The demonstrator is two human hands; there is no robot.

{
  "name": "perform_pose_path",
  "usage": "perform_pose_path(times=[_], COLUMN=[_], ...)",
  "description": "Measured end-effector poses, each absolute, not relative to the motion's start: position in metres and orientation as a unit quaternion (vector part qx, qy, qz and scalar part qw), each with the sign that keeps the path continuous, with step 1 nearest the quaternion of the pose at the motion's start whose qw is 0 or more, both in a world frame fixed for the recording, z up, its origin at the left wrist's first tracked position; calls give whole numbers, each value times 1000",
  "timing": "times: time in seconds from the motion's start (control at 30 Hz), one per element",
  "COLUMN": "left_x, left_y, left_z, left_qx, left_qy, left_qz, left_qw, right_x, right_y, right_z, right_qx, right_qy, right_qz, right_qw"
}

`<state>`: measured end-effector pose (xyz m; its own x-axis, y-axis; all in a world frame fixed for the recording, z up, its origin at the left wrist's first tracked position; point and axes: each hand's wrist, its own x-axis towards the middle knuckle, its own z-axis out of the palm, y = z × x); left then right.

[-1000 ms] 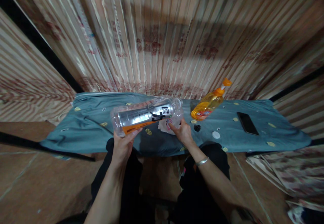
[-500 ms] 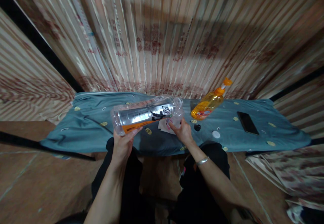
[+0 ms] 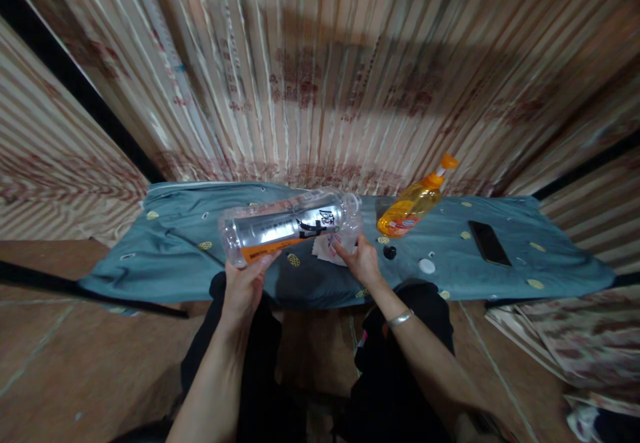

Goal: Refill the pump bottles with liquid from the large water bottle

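Note:
A clear plastic drink bottle (image 3: pixel 280 227) with a silver and orange label lies nearly level in the air, its neck to the right. Round its base end is my left hand (image 3: pixel 244 289), closed, thumb along the label's lower edge. My right hand (image 3: pixel 364 261) is closed on a clear plastic container (image 3: pixel 351 224) under the bottle's neck. The neck overlaps this container; whether they touch I cannot tell. Beneath, a whitish piece with red print (image 3: pixel 325 248) shows beside my right fingers; whether it belongs to the container is unclear.
An orange dish soap bottle (image 3: pixel 406 211) leans with its orange top up to the right. Nearer me are a black cap (image 3: pixel 390 252) and a white cap (image 3: pixel 427 266). A dark phone (image 3: pixel 489 243) lies farther right on the blue-green cloth (image 3: pixel 165 263). Curtains (image 3: pixel 320 83) hang behind.

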<state>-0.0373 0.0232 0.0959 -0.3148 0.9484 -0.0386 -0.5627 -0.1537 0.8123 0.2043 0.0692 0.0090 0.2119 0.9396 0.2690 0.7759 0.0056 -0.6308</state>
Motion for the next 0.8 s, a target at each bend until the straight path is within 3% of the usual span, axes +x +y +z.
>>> perform_pose_path(times=[0.8], left_x=[-41], left_y=[30], left_z=[92], left_qx=[257], left_qy=[389], left_qz=[710], left_qw=[528], right_x=[204], right_y=[68], right_z=[12], right_qx=[-696], right_qy=[-616], right_qz=[123], right_qw=[347])
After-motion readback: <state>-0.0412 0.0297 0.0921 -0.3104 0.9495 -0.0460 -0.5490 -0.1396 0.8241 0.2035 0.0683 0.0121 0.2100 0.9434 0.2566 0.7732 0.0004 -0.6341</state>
